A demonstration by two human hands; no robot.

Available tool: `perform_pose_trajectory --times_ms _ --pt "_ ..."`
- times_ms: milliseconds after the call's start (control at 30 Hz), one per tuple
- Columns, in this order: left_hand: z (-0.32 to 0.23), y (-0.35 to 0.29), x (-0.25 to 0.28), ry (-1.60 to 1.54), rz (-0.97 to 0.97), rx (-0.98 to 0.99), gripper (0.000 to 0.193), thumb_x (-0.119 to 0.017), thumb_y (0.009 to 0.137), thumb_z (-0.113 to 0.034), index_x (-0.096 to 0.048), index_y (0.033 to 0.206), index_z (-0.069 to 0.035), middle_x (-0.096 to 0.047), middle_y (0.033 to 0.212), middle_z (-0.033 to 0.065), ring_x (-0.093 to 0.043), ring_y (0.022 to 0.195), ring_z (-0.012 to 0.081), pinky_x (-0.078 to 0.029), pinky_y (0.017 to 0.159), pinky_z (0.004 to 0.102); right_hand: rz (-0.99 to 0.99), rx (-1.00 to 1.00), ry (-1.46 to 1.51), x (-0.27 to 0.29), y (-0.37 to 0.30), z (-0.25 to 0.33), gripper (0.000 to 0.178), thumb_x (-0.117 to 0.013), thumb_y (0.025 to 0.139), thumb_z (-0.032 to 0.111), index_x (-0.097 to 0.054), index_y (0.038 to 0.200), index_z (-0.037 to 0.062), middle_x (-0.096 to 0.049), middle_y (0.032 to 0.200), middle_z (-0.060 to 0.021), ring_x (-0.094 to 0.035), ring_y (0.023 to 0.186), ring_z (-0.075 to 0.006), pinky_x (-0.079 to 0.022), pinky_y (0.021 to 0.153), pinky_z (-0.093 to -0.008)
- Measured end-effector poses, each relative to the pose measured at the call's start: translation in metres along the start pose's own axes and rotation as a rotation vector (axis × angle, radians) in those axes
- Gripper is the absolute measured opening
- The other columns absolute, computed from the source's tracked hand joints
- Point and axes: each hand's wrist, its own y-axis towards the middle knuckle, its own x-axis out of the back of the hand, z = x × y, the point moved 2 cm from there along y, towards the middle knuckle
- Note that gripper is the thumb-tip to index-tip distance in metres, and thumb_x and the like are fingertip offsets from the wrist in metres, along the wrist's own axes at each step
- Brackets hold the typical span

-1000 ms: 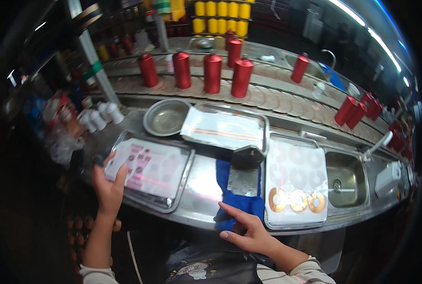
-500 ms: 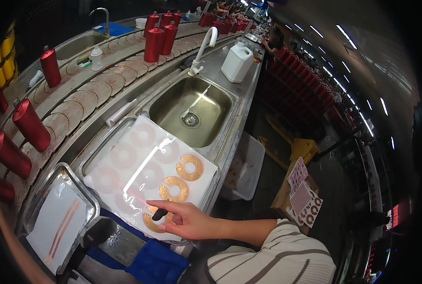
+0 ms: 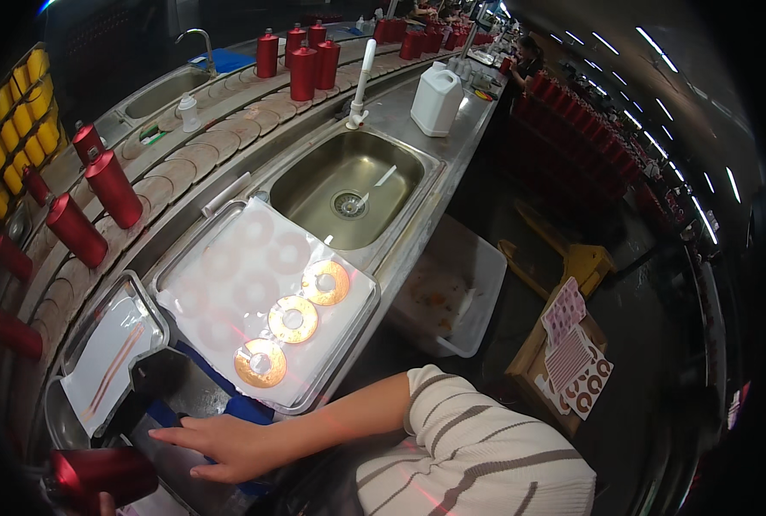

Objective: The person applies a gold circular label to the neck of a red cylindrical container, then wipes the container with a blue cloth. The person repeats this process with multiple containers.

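Observation:
A shiny red bottle [image 3: 106, 475] lies tilted at the lower left. Only a fingertip of my left hand [image 3: 107, 506] shows against it; the rest is in dark or out of view. Close to the bottle's right side, my right hand [image 3: 232, 445] is open, fingers stretched apart, with nothing visible in it. Beyond that hand, a white sheet [image 3: 228, 297] with gold ring-shaped stickers [image 3: 293, 319] lies on a metal tray [image 3: 348, 344]. Another sheet [image 3: 86, 374] with narrow copper-coloured strips rests on a smaller tray [image 3: 161, 325] to the left.
Red bottles [image 3: 112, 189] stand along a conveyor of round plates [image 3: 195, 155]. A steel sink [image 3: 314, 225] with a white tap [image 3: 361, 90] is ahead, a white jug [image 3: 437, 101] beyond it. A plastic bin [image 3: 460, 292] and yellow pallet jack [image 3: 576, 267] stand on the right.
My left hand has brought a red bottle from the conveyor side to the lower left. My right hand has moved from the gold stickers down and left toward it.

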Motion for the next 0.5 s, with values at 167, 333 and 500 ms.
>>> perform_pose_trajectory --times_ms 167,333,500 --pt "0.072 -0.089 -0.056 -0.481 0.029 0.16 0.095 -0.089 0.069 -0.027 -0.04 0.145 0.001 -0.056 0.134 0.0149 -0.057 0.122 0.0269 -0.045 0.105 0.039 0.132 0.025 -0.05 -0.04 0.009 0.015 0.111 -0.073 0.08 0.016 0.001 0.162 0.0135 -0.05 0.111 -0.024 -0.059 0.094 -0.0439 -0.048 0.084 -0.0473" --pt "0.045 -0.098 -0.057 -0.709 0.193 0.229 0.107 -0.092 0.054 -0.018 -0.04 0.145 0.001 -0.051 0.141 0.0157 -0.052 0.13 0.0294 -0.044 0.109 0.0419 0.181 -0.053 0.015 -0.06 0.007 0.024 0.11 -0.074 0.076 0.015 -0.005 0.161 0.01 -0.051 0.114 -0.0256 -0.059 0.102 -0.0447 -0.049 0.085 -0.0484" --pt "0.038 -0.053 -0.068 -0.921 0.48 0.108 0.122 -0.093 0.042 -0.014 -0.036 0.15 0.002 -0.046 0.15 0.0167 -0.044 0.141 0.0314 -0.034 0.118 0.0437 -0.124 -0.073 -0.048 -0.087 -0.015 0.024 0.104 -0.072 0.082 0.016 -0.003 0.16 0.0122 -0.053 0.11 -0.0282 -0.061 0.093 -0.0484 -0.05 0.078 -0.0526"
